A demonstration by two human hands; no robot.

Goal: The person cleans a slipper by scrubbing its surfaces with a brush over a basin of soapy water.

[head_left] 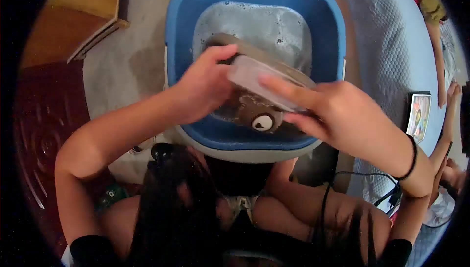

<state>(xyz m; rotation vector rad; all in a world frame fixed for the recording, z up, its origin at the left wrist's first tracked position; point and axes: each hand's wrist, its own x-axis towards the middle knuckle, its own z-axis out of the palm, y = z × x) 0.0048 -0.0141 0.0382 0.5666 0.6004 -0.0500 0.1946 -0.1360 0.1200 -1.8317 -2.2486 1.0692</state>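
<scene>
Over a blue basin (pixel 178 32) of cloudy, soapy water, a brown slipper (pixel 249 113) is held tilted. It carries a bear-like face with a round white snout. My left hand (pixel 208 83) grips the slipper by its left end, fingers closed round it. My right hand (pixel 335 108) is closed on a pale scrub brush (pixel 252 76), its index finger stretched along the back. The brush lies against the slipper, and its bristles are hidden. Both hands are somewhat blurred by motion.
A wooden cabinet (pixel 83 17) stands at the upper left, above a dark red panel (pixel 49 135). On the right is a bed with a pale quilted cover (pixel 382 46). Another person's arm (pixel 435 61) and a tablet-like screen (pixel 419 116) are there. A black cable (pixel 327 193) hangs near my right leg.
</scene>
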